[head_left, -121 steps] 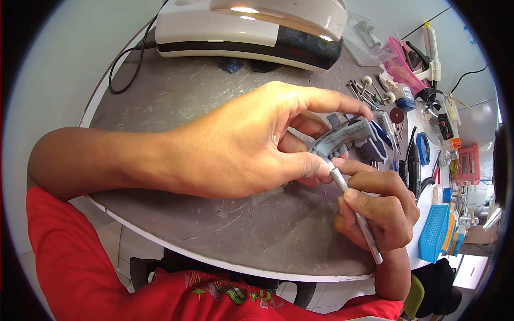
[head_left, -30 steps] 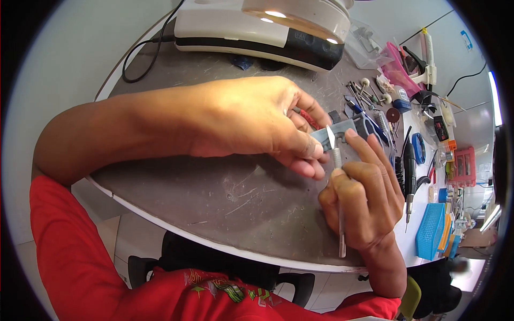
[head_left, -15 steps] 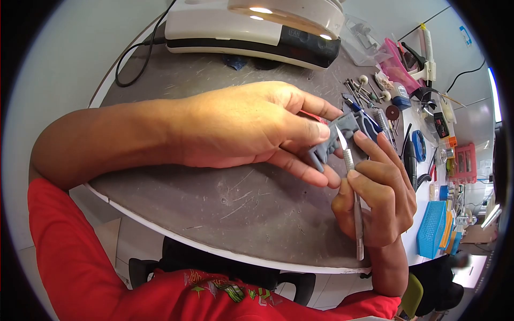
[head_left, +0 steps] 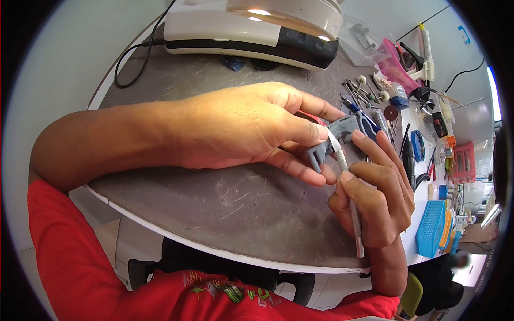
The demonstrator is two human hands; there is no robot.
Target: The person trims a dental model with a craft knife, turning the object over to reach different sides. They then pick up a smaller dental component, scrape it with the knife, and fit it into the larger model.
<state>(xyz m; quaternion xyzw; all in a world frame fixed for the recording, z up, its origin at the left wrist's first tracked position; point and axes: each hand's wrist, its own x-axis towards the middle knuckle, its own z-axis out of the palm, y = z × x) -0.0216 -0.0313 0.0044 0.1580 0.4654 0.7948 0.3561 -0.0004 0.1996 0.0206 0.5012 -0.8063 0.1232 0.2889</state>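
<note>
My left hand reaches in from the left and grips a small grey, irregularly shaped part between thumb and fingers. Part of the grey piece is hidden behind the thumb. In my right hand is a craft knife with a metal handle, held like a pen. Its blade points up and lies against the grey part, close to my left thumb tip. Behind the grey part, something red shows between the left fingers, too covered to name.
A white and black machine stands at the back beneath a lit lamp. Rotary bits, a pink container and a clear box lie at the back right. A blue basket sits right of the grey tabletop.
The knife has shifted slightly left, its blade now nearer the left thumb. My right hand has moved a little left with it; the left hand stays nearly still.
</note>
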